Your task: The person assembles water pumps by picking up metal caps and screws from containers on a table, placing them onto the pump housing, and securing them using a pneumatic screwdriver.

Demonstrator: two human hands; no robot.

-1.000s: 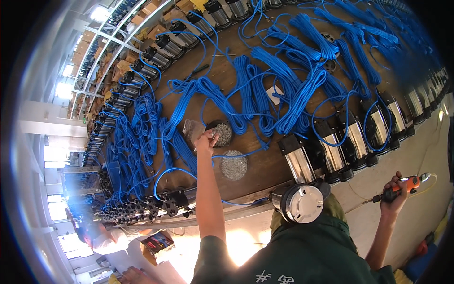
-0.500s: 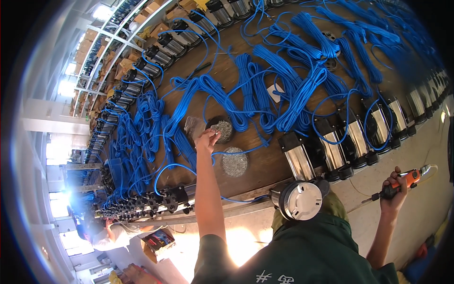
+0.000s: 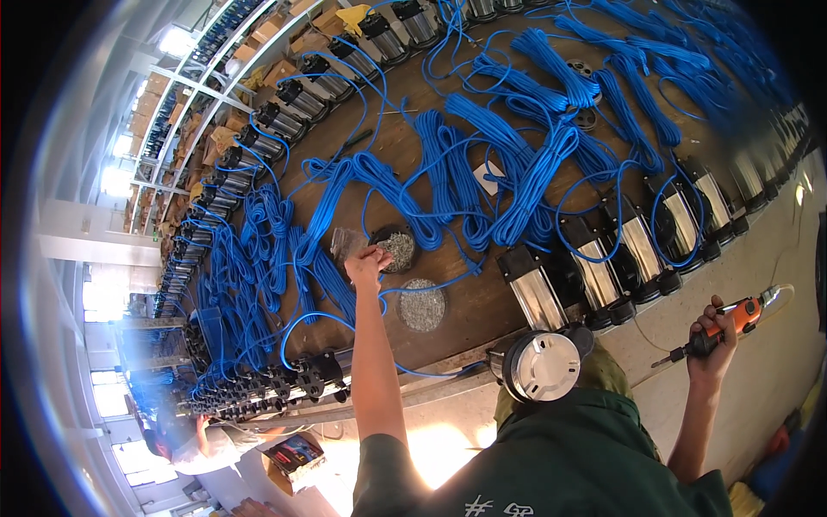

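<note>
Left hand [image 3: 366, 263] reaching out over the wooden desk [image 3: 482, 302], fingers bunched at the rim of a round dish of small screws [image 3: 398, 247] (contents too small to tell). Right hand [image 3: 713, 332] raised off to the side, clamped on an orange screwdriver [image 3: 719, 332]. Best to pinch lightly, clear of the blue cables [image 3: 448, 172], without tipping the dish.

The left hand [image 3: 369, 263] has reached further, now at the dish of screws [image 3: 398, 249].
</note>
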